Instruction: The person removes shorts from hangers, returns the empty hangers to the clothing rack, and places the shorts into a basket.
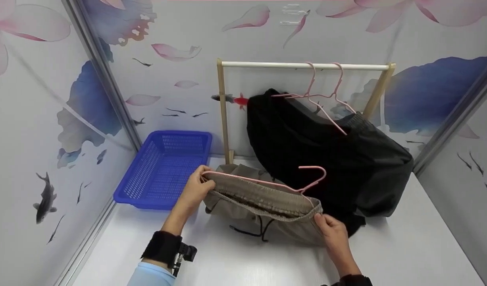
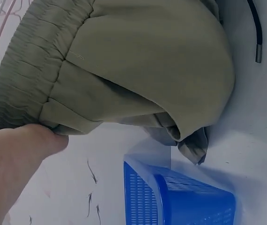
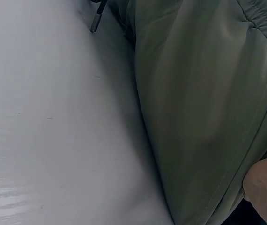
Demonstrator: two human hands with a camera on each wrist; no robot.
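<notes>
Khaki drawstring pants are held up by the waistband over the table, the waist opening facing up. A pink hanger lies along the inside of the waistband, its hook sticking up at the right. My left hand grips the left end of the waistband at the hanger's tip; its thumb presses the elastic in the left wrist view. With thumb and fingers, my right hand pinches the waistband's right side, just below the hanger's right end. Black drawstrings dangle in front.
Behind stands a rack with a white rail and wooden posts. Black garments hang from it on two pink hangers. A blue plastic basket sits at the left, near the wall. Printed panels enclose the white table.
</notes>
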